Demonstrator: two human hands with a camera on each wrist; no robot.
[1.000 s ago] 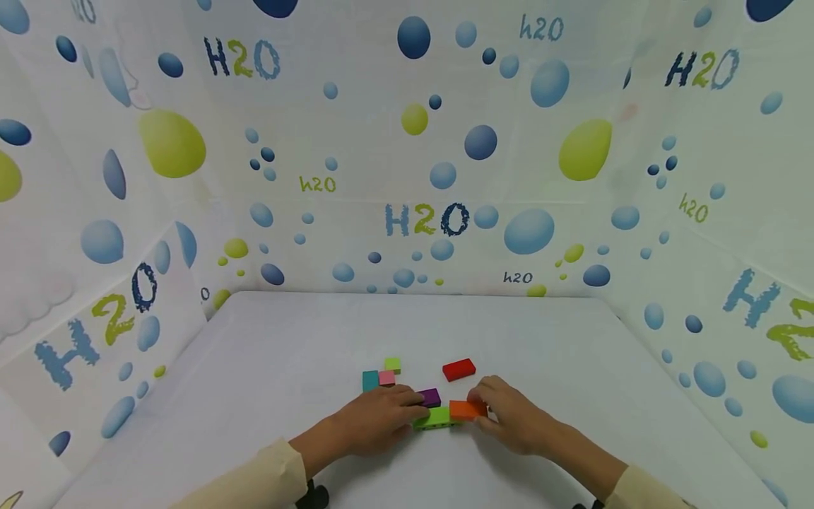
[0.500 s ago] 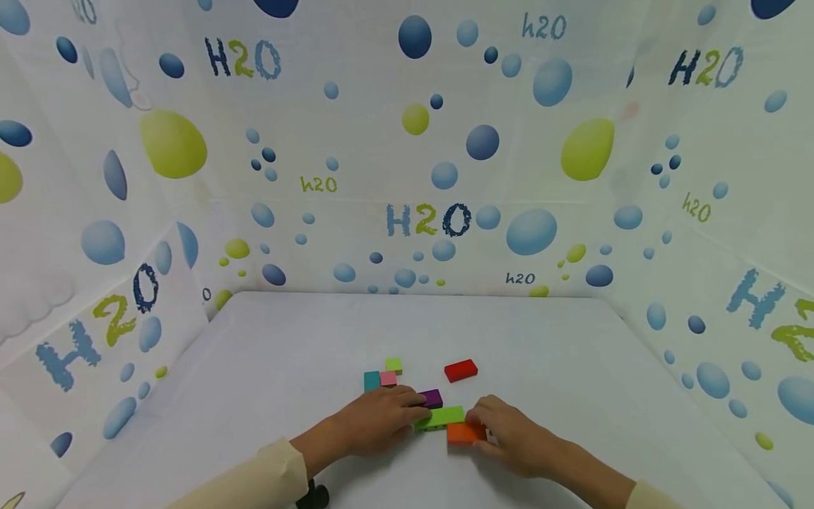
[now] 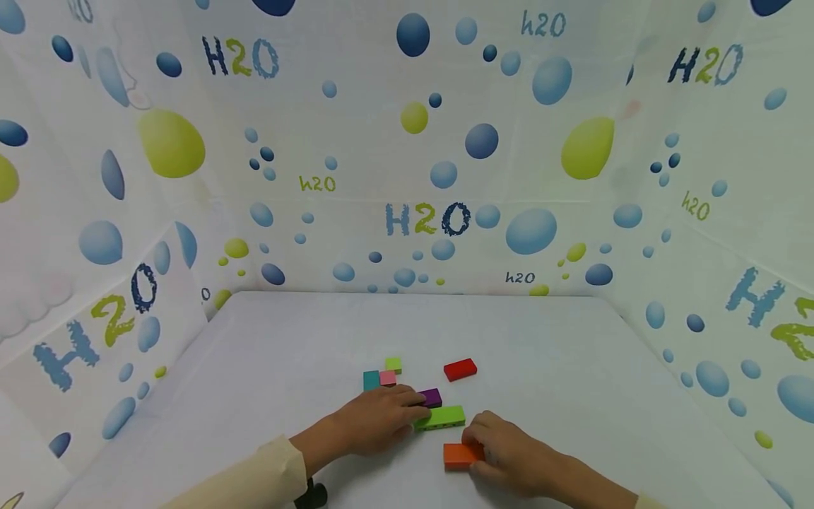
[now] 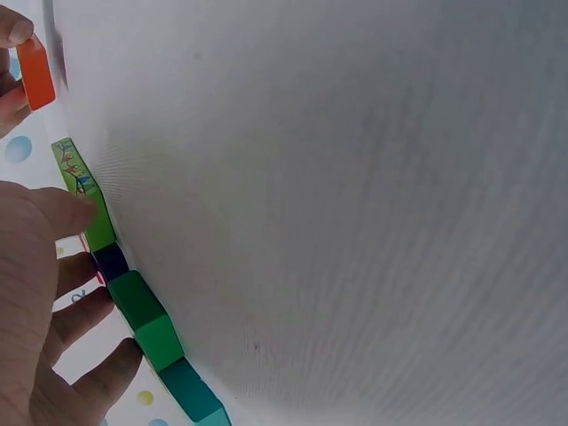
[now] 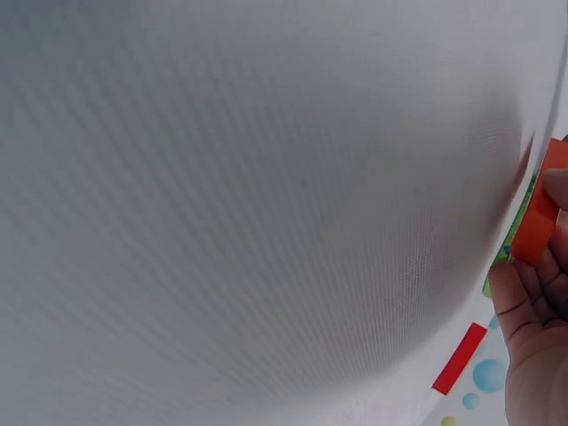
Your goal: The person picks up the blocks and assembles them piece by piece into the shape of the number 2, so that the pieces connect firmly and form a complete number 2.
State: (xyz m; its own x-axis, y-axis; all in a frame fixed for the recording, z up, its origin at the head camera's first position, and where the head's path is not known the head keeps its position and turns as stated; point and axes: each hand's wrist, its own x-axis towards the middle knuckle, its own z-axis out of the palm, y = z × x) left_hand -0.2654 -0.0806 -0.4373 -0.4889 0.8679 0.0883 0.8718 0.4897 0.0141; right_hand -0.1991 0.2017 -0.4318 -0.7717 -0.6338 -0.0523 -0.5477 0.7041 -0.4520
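Observation:
My right hand (image 3: 511, 456) pinches an orange block (image 3: 459, 457) between thumb and fingers, nearer to me than a long light green block (image 3: 448, 417). In the left wrist view, that green block shows a printed picture (image 4: 74, 169) on one side. My left hand (image 3: 381, 420) rests with spread fingers over a row of blocks. Its thumb touches the light green block; its other fingers lie along a purple block (image 3: 432, 397) and a dark green block (image 4: 146, 306), which the hand hides in the head view.
Beyond my left hand lie a teal block (image 3: 372, 381), a pink block (image 3: 387, 378) and a small lime block (image 3: 393, 365). A red block (image 3: 460, 369) lies apart to the right. Printed curtains (image 3: 356, 127) surround the white table (image 3: 305, 332).
My right hand has drawn the orange block off the right end of the light green block, toward me and slightly left. My left hand has stayed in place.

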